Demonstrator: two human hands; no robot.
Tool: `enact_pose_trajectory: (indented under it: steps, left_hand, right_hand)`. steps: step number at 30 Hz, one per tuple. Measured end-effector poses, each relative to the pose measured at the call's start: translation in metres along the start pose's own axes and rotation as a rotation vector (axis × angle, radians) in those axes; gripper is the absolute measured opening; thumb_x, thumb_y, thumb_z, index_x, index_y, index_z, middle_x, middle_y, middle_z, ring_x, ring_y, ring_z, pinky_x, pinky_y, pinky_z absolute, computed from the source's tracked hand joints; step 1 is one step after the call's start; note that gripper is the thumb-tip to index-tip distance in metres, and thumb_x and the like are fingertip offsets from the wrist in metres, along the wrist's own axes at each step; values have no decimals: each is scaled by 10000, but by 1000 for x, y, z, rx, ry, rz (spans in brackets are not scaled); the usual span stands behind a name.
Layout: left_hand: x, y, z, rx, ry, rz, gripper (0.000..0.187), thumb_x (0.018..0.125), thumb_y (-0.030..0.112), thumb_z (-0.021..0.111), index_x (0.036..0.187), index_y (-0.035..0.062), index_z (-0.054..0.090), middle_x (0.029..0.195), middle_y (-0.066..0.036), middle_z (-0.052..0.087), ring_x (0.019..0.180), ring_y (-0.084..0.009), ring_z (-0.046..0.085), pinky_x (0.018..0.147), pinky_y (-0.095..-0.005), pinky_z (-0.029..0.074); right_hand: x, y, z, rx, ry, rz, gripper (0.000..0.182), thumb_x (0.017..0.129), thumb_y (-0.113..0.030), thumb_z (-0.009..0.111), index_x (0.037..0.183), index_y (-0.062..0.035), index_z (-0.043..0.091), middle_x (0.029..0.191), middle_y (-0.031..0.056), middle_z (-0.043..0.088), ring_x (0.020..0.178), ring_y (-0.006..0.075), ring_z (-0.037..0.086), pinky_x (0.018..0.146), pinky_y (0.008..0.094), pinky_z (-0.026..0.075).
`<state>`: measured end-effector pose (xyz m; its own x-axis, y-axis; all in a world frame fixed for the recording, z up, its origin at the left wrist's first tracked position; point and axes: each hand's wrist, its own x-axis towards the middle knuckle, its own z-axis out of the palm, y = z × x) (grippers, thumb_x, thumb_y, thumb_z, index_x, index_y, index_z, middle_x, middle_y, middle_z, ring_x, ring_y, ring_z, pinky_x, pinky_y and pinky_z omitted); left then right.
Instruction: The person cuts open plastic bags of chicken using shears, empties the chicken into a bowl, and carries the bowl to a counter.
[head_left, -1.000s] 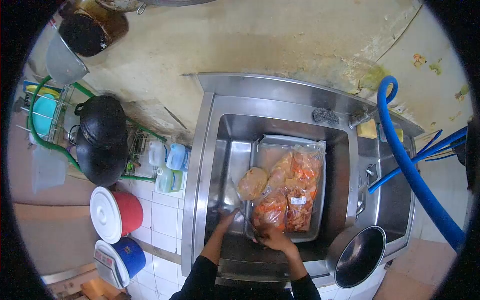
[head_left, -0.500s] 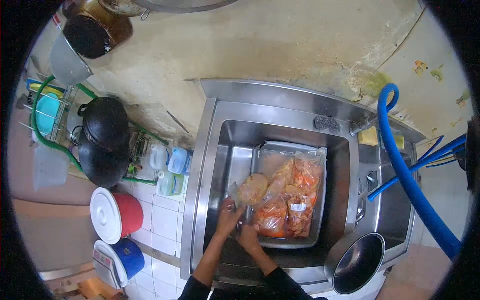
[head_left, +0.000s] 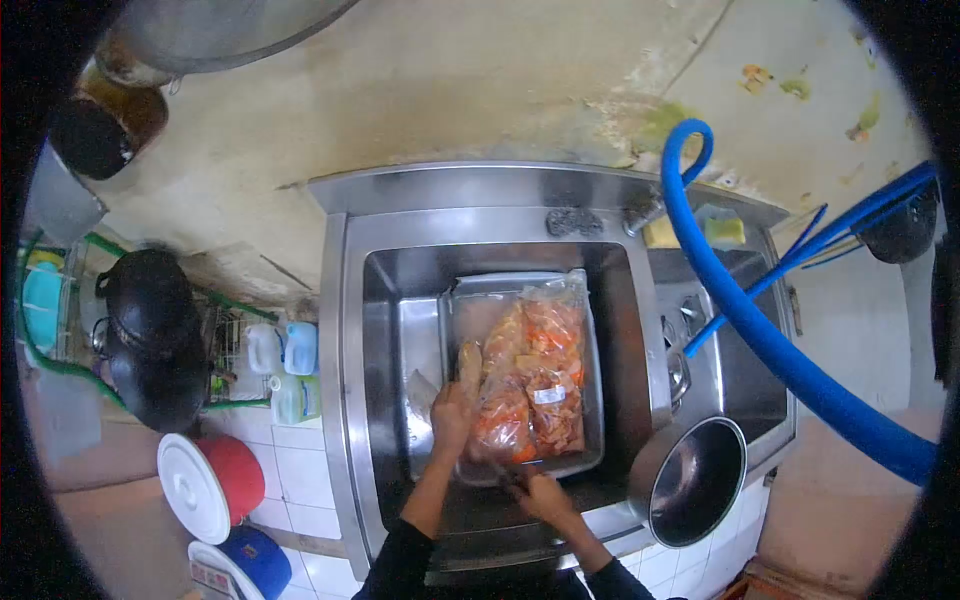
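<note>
A stainless steel sink [head_left: 345, 400] holds a metal tray [head_left: 597, 400] with several clear bags of orange-red marinated meat [head_left: 550, 340] in it. At the tray's left edge, my left hand [head_left: 452, 415] is closed on a clear plastic bag of pale meat [head_left: 470, 365], now seen narrow side up. A loose flap of clear plastic [head_left: 421, 390] lies left of that hand. My right hand [head_left: 543, 494], over the tray's near edge, grips a thin dark-handled tool, apparently a knife [head_left: 508, 478], blurred and pointing left.
A deep metal pot [head_left: 697, 480] stands tilted at the sink's right front. A thick blue hose [head_left: 760, 310] arches over the small right basin [head_left: 750, 390]. A scouring pad [head_left: 574, 221] and sponges [head_left: 724, 233] sit on the back ledge. Bottles [head_left: 295, 398] and lidded buckets [head_left: 235, 480] are at left.
The bag in my left hand has turned from broad face to narrow side. My right hand has moved right, away from my left hand. The camera view has shifted right.
</note>
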<state>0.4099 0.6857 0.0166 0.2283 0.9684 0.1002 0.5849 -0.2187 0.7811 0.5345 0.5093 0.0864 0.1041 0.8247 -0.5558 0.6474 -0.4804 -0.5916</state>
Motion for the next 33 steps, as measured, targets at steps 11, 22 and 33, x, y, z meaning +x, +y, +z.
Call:
enact_pose_trajectory:
  steps: [11,22,33]
  left_hand:
    - [22,75,-88,80,-89,409,160,689,39,593,847,15,598,770,-139,583,660,-303,589,568,-380,489]
    - [-13,260,-192,-164,-146,704,185,602,17,594,771,40,665,647,-110,581,519,-242,564,483,-311,455]
    - [-49,364,-167,-547,-127,679,200,675,-29,530,838,-22,646,662,-143,583,558,-229,586,508,-306,441]
  right_hand:
    - [74,59,1,-505,-246,373,442,770,-200,576,1170,-35,483,1117,193,560,888,341,610,734,417,504]
    - [-36,-37,-6,1982,-430,-185,884,634,-388,763,1337,-79,326,1319,91,413,1243,232,361,1044,405,290]
    - [-112,-34,-131,1957,358,-802,727,781,-534,582,1325,-100,371,1287,107,471,1150,261,481,963,455,395]
